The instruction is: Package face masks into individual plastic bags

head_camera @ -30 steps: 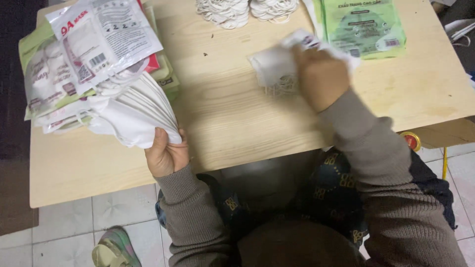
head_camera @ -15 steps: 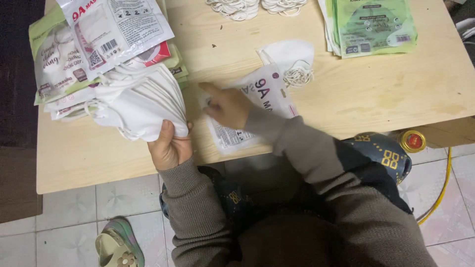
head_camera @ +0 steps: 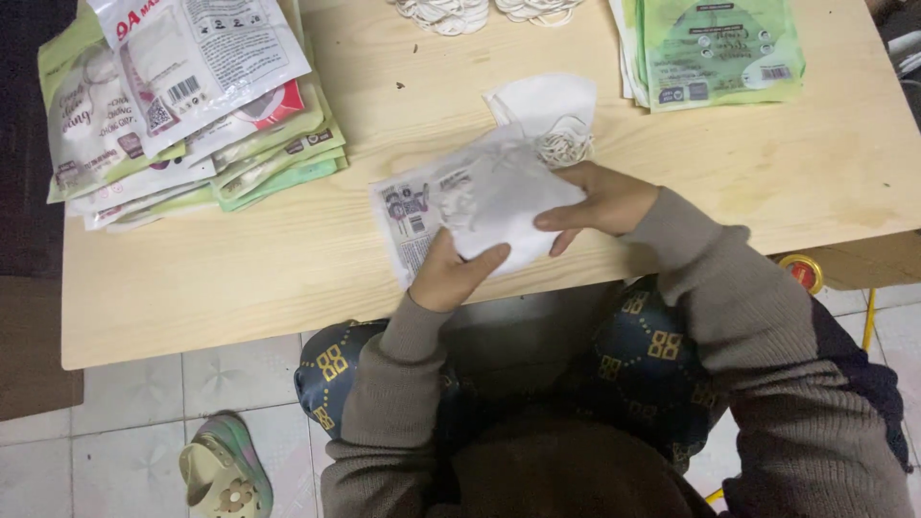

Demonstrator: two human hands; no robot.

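**Both hands on one packet at the front edge of the surface**

So the left hand (head_camera: 451, 278) has its grip pinched on the near edge of a see-through plastic packet (head_camera: 432, 216), thumb on top pointing toward the right hand. The right hand (head_camera: 600, 201) is clamped on the other side of the same packet, fingers curled over the white stuff inside, which looks like a stack of white face masks (head_camera: 508, 206). The packet lies flat on the wooden surface (head_camera: 288, 278), right at the edge closest to the person, between the two grips.

Just beyond the right grip, touching the packet, there's a loose white mask (head_camera: 547, 101) with its curly ear loops bunched next to the fingers. Well off to the left of the left grip sits a messy pile of filled packets (head_camera: 182, 105), green and clear ones. Far past the right grip there's a neat stack of green packets (head_camera: 720, 48). A bundle of white ear loops (head_camera: 451, 11) sits at the far edge.
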